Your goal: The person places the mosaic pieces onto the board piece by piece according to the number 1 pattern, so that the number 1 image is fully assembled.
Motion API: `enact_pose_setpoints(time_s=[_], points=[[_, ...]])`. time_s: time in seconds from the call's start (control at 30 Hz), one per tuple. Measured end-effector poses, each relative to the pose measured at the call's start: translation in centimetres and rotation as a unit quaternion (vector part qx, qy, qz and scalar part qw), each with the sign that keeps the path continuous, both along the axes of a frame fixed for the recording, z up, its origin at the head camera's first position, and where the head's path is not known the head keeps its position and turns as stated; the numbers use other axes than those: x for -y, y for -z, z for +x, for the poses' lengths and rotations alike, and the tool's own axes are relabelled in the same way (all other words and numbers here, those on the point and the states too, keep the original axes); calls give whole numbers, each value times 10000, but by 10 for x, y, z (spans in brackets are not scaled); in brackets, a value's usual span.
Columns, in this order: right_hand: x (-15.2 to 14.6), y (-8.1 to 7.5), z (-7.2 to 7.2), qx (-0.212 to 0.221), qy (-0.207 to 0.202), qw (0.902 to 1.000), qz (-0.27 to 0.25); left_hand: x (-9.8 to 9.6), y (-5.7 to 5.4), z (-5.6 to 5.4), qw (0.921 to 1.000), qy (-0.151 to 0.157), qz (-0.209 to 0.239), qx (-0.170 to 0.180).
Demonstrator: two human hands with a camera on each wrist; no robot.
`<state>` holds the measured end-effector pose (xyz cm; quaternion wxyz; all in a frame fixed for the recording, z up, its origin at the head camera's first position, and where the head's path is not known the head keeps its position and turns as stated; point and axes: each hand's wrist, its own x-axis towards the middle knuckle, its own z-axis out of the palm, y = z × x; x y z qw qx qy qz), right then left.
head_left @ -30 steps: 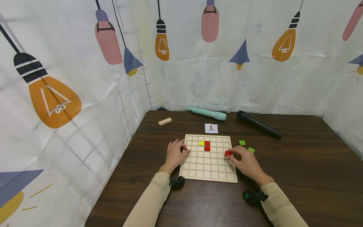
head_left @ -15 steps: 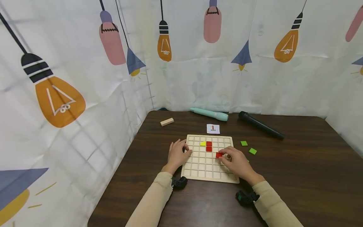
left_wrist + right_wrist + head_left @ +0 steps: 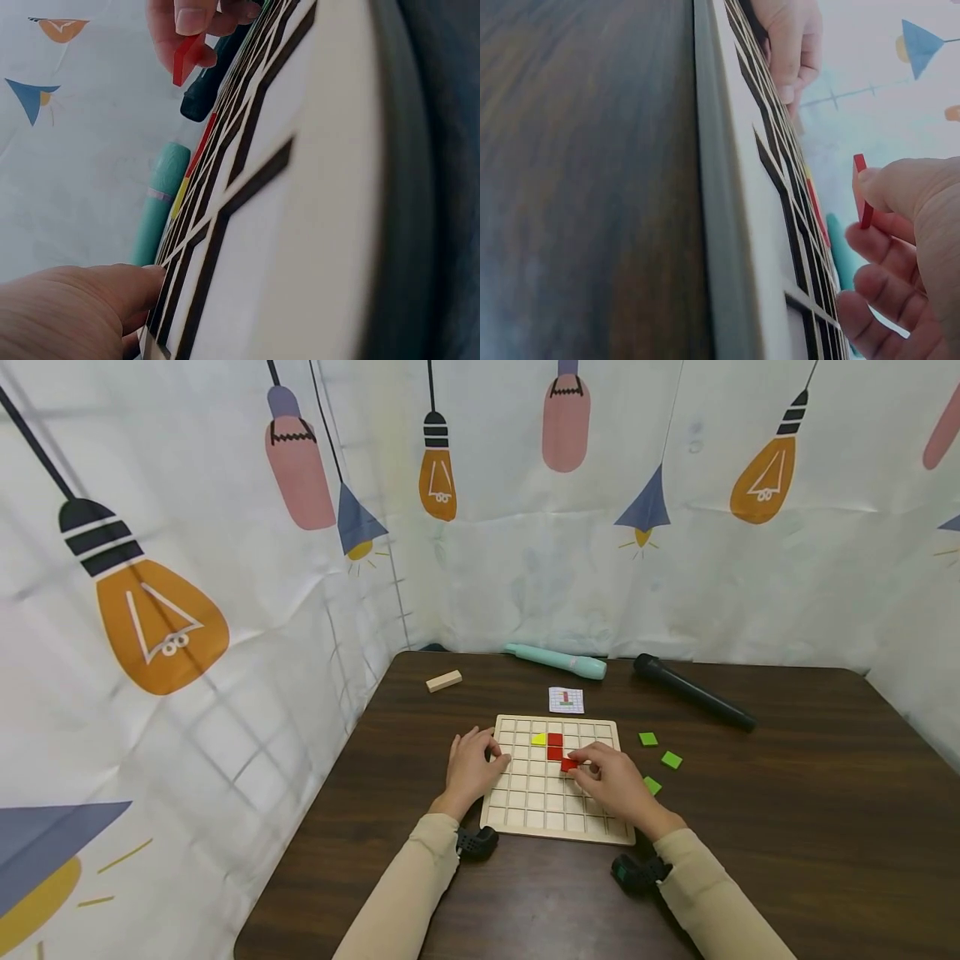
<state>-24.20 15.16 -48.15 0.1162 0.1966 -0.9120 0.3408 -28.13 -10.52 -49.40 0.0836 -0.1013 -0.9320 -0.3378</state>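
A wooden grid board (image 3: pixel 525 806) lies on the table. My left hand (image 3: pixel 468 772) holds its left edge, thumb on the rim and fingers curled at the side. Two red square tiles (image 3: pixel 555 747) sit in a column near its top, with a yellow tile (image 3: pixel 538 739) left of the upper one. My right hand (image 3: pixel 618 781) pinches another red tile (image 3: pixel 862 192) between thumb and fingertips. In the right wrist view that tile stands tilted on edge above the grid, its other fingers spread below. From the head it appears just below and right of the placed red pair.
Several green tiles (image 3: pixel 671 760) lie right of the board. Behind it is a small printed pattern card (image 3: pixel 566 700). A wooden block (image 3: pixel 444 681), a mint-green microphone-shaped stick (image 3: pixel 558 661) and a black one (image 3: pixel 693 692) lie toward the back of the table (image 3: pixel 810 827).
My right hand has carried the red tile leftward from the board's right edge toward the red pair, uncovering a green tile. The left hand keeps its place at the edge.
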Motion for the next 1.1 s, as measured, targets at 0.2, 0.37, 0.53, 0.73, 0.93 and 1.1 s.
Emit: enact_pose_setpoints(time_s=[0.2, 0.37, 0.53, 0.73, 0.93, 1.1], points=[[5, -2, -2, 80, -69, 9999, 86, 0, 0, 0, 10000, -63, -20, 43], [7, -3, -5, 125, -103, 9998, 81, 0, -3, 1, 9999, -86, -16, 82], [8, -1, -7, 92, -83, 9999, 10, -1, -3, 1, 9999, -94, -75, 71], [10, 2, -10, 116, -26, 9999, -46, -3, -1, 0, 9998, -133, -132, 102], [12, 5, -13, 187, -153, 9996, -123, -3, 0, 0, 9999, -99, -87, 5], [13, 9, -16, 118, -217, 9995, -174, -2, 0, 1, 9999, -116, -76, -18]])
